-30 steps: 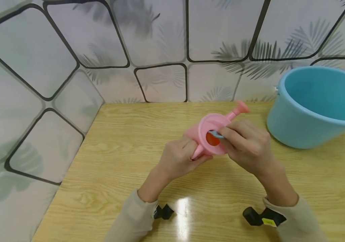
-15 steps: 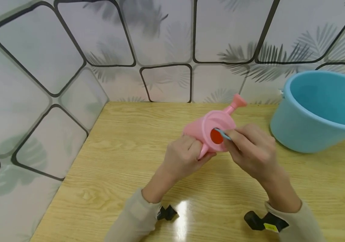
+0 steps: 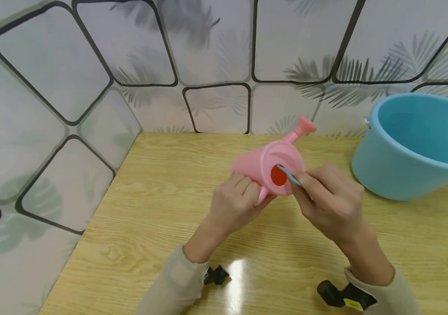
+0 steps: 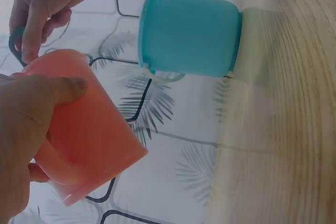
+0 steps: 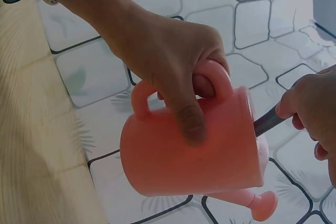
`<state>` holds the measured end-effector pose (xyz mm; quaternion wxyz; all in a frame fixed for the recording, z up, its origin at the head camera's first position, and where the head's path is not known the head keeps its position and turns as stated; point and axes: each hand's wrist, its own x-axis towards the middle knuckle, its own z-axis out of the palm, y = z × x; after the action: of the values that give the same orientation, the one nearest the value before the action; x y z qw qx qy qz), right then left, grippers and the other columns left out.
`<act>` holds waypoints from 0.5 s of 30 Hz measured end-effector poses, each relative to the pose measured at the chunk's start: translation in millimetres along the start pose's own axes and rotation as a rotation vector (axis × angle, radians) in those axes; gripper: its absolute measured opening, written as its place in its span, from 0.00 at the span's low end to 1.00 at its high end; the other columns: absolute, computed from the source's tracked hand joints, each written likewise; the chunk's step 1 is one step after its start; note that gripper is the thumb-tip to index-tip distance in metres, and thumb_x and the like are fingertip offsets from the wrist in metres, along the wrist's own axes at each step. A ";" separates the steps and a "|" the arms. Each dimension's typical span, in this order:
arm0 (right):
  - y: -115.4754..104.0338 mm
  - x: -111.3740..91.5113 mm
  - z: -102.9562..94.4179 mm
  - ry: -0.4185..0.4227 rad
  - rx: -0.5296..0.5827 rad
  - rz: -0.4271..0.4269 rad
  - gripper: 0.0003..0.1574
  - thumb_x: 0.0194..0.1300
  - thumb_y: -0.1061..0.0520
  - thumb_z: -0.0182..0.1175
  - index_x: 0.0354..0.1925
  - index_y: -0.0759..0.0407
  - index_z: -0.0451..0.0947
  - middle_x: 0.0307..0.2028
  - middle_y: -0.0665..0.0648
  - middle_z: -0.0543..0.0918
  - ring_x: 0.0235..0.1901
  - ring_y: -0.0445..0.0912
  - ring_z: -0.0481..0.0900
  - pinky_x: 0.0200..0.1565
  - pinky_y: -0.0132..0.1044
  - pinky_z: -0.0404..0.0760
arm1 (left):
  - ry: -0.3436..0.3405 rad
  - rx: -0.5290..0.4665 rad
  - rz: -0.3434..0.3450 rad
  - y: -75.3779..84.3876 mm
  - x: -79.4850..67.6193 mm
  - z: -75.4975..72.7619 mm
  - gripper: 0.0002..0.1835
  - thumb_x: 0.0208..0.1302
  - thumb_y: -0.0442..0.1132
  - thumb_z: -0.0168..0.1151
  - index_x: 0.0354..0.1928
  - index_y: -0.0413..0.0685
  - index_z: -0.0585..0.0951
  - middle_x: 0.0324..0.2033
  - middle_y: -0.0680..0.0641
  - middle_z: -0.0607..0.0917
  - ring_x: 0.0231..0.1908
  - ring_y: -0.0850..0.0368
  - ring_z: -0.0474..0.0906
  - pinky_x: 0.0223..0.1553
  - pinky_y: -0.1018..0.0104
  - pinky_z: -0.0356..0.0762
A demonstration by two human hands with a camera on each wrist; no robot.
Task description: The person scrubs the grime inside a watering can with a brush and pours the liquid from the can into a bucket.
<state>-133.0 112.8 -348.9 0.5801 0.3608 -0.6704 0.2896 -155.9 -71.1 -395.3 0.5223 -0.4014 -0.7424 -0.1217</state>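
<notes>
My left hand (image 3: 232, 203) grips a pink watering can (image 3: 247, 165) by its handle, with the thumb lying along the body in the right wrist view. The can is held tilted above the table, its mouth turned toward me and its rose spout (image 3: 304, 125) pointing away to the right. My right hand (image 3: 331, 205) pinches a thin, curved blue-grey handle (image 3: 290, 176) at the can's mouth; in the right wrist view this handle (image 5: 269, 121) reaches past the rim. Its far end is hidden inside. Something orange-red (image 3: 278, 176) shows through the round opening.
A large light-blue bucket (image 3: 398, 173) stands on the wooden table (image 3: 161, 175) at the right, near the back wall (image 3: 216, 109). Another patterned wall (image 3: 39, 131) borders the table's left side. Black wrist cameras (image 3: 343, 297) sit at both sleeves.
The watering can has turned slightly, its spout rising and its body shifting left. My right hand has drawn back a little to the right, so more of the blue-grey handle shows.
</notes>
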 end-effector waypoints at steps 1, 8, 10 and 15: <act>-0.5 -0.4 -0.2 -0.013 -0.005 0.009 0.17 0.69 0.57 0.61 0.26 0.67 0.82 0.18 0.58 0.76 0.14 0.52 0.67 0.15 0.45 0.70 | 0.007 -0.001 0.007 0.0 0.4 -0.4 0.26 0.60 0.49 0.71 0.15 0.50 0.66 0.13 0.55 0.66 0.16 0.63 0.61 0.18 0.75 0.61; -0.7 -5.1 1.0 -0.083 -0.015 0.073 0.18 0.70 0.57 0.58 0.28 0.68 0.82 0.19 0.60 0.77 0.14 0.52 0.67 0.15 0.44 0.68 | 0.033 0.001 0.035 -1.2 2.2 -1.3 0.26 0.65 0.47 0.66 0.14 0.51 0.66 0.13 0.55 0.67 0.16 0.62 0.62 0.18 0.75 0.62; -1.9 -4.9 -1.2 -0.114 -0.024 0.093 0.19 0.71 0.56 0.57 0.28 0.68 0.81 0.18 0.60 0.76 0.14 0.50 0.66 0.15 0.43 0.67 | 0.031 0.011 0.032 -2.3 1.4 -0.7 0.26 0.65 0.47 0.66 0.14 0.50 0.66 0.13 0.54 0.67 0.16 0.62 0.62 0.19 0.75 0.63; -5.0 -1.0 -16.1 -0.292 -0.059 0.224 0.27 0.76 0.48 0.52 0.26 0.67 0.76 0.15 0.54 0.68 0.15 0.43 0.60 0.16 0.34 0.64 | 0.020 0.036 0.035 -4.4 -0.9 1.0 0.26 0.64 0.47 0.67 0.14 0.50 0.66 0.13 0.54 0.67 0.16 0.62 0.62 0.21 0.73 0.68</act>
<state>-119.7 123.1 -347.4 0.4510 0.3050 -0.7916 0.2773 -159.6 -73.8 -395.4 0.5391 -0.4037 -0.7320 -0.1030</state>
